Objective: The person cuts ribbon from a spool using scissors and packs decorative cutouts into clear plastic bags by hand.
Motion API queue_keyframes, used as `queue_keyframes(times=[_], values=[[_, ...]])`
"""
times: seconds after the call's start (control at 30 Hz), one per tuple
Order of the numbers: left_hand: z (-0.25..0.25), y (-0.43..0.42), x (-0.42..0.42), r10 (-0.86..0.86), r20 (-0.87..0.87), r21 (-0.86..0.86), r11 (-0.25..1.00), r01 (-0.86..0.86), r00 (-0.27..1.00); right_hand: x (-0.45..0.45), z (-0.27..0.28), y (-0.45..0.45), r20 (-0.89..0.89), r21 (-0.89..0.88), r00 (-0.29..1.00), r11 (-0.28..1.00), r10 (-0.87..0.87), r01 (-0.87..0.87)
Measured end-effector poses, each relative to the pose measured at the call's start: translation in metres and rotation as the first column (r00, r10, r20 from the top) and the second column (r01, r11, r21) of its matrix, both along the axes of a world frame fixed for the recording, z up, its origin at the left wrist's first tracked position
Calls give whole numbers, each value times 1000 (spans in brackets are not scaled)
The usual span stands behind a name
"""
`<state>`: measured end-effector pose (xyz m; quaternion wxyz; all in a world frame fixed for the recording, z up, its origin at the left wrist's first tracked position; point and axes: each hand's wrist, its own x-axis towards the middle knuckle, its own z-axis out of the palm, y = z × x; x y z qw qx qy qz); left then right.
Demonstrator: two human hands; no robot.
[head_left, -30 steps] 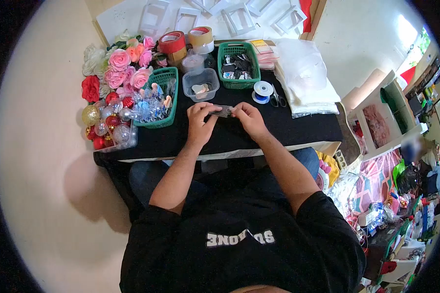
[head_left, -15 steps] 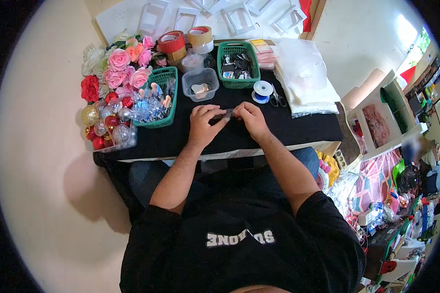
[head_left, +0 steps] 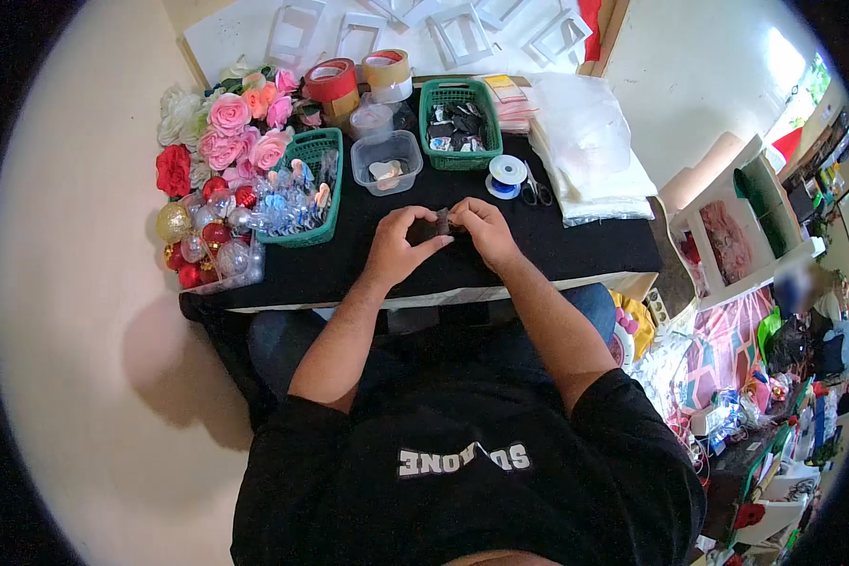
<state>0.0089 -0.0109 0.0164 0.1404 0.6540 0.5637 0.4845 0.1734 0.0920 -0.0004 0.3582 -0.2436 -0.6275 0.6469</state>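
Over the black cloth (head_left: 302, 272), a small dark, partly see-through piece (head_left: 442, 224), perhaps a plastic packet, is held between my two hands. My left hand (head_left: 401, 247) pinches it with thumb below and fingers above. At its right edge, my right hand (head_left: 484, 231) has its fingertips pressed together on it. What lies inside the piece is too small to make out. Just beyond my hands stands a clear plastic tub (head_left: 387, 151) holding a few pale flat pieces. A green basket (head_left: 462, 162) behind it contains small dark packets.
At left are a green basket (head_left: 335, 212) of clear wrapped figures, baubles (head_left: 215, 234) and artificial roses (head_left: 231, 115). Tape rolls (head_left: 331, 81) stand at the back. To the right lie a ribbon spool (head_left: 507, 172), scissors (head_left: 536, 191) and stacked white sheets (head_left: 599, 179).
The small dark piece has turned from lying sideways to more upright between my fingers. My left thumb and fingers have spread further apart around it; my right hand stays nearly in place.
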Motion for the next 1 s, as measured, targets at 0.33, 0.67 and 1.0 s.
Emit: queue_keyframes(times=[0.33,0.67,1.0], values=[[0,-2,3,52,39,13,999,-53,998,-1,1,-1,8,4,999,999,-54,54],[-3,0,1,45,-17,-1,999,-45,999,0,0,1,54,2,999,1000,1,-1],[-2,-2,2,27,66,-31,999,-25,997,-4,3,-2,-5,15,1000,1000,17,-17]])
